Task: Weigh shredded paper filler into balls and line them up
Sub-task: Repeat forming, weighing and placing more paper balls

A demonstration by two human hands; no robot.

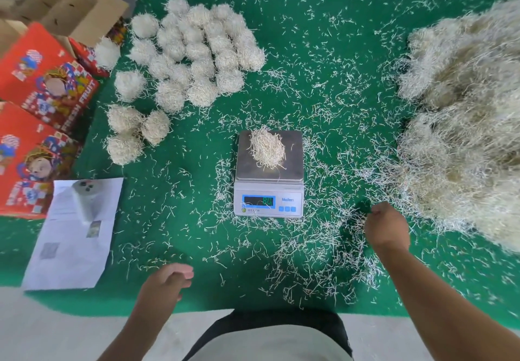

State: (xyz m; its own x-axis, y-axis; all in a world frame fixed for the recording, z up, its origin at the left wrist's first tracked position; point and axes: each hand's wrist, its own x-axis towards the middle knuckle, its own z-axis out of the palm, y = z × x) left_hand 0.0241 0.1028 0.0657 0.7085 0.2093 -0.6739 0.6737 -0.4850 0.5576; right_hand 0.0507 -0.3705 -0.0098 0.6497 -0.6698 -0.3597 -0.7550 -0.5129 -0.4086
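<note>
A clump of shredded paper (267,149) lies on the digital scale (269,175) mid-mat (323,85); finished balls (194,54) cluster toward its far left corner. Right hand (387,227) fingers pinch stray shreds near the loose pile (464,118); left hand (166,283) hangs loosely curled, holding nothing.

A loose clump of cream shredded paper (267,149) is sat on the steel pan of a small white digital scale (268,175) at frame centre, green digits lit but too blurry to be read. Finished fuzzy balls (194,54) are bunched in rough rows at upper left. A big loose heap of filler (464,124) is piled along the right edge.
</note>
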